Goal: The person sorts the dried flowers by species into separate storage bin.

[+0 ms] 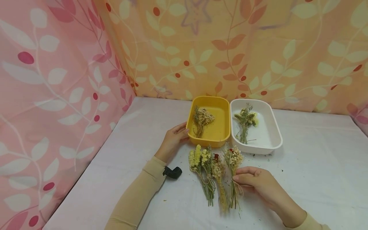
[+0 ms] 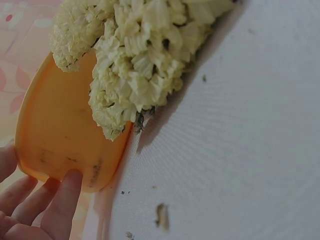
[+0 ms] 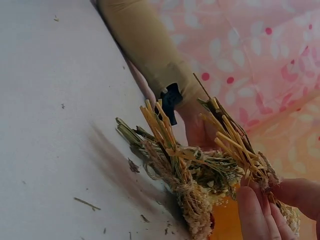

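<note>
My right hand pinches a dried flower bouquet by its twine-tied stems, at the right of a row of bouquets on the table. In the right wrist view, thumb and fingers close around the bouquet's tie. Beside it lie a straw-coloured bouquet with red blooms and yellow-flowered bouquets. My left hand touches the left outer side of a yellow container, its fingers fairly straight in the left wrist view. One beige dried bouquet lies inside that container.
A white container stands against the yellow one's right side, holding a bouquet with yellow blooms. Small plant crumbs lie on the white tablecloth. Patterned curtains hang at the back and left.
</note>
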A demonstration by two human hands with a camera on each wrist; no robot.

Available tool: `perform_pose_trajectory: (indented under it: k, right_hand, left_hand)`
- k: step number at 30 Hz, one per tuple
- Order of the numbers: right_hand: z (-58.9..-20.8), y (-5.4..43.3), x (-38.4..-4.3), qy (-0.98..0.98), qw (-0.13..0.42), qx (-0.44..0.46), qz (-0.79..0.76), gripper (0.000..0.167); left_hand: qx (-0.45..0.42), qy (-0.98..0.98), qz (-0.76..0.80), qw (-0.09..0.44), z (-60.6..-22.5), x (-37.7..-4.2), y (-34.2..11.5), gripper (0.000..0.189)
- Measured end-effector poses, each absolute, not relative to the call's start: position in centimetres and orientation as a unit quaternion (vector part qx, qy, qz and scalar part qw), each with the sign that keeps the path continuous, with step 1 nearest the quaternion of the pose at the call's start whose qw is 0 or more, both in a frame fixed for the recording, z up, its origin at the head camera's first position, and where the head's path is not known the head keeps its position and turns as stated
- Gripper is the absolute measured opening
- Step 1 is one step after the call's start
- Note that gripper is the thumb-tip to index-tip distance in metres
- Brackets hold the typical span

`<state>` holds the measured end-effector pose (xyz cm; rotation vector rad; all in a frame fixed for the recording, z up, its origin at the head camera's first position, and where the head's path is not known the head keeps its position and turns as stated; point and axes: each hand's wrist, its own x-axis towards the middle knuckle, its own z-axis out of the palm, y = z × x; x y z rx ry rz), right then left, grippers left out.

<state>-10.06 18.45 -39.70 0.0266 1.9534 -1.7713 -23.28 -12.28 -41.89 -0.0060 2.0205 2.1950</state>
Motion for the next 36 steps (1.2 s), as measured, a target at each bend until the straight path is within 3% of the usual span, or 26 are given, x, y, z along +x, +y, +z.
perform_pose_trajectory:
  k: [7,13,36]
  right_hand:
    - [-38.6,18.9,-10.5,0.712,0.239,0.014,-0.66,0.019]
    - [-37.8,19.2,-10.8,0.714,0.235,0.015,-0.66,0.015]
    - [-36.7,18.3,-13.4,0.739,0.201,-0.008,-0.643,0.029]
  left_hand:
    - [0.003,0.655,0.751,0.085,-41.7,-23.0,-12.2,0.051]
    - [0.007,0.653,0.752,0.086,-41.8,-23.0,-12.2,0.052]
    - [0.013,0.651,0.754,0.089,-42.0,-23.3,-12.4,0.051]
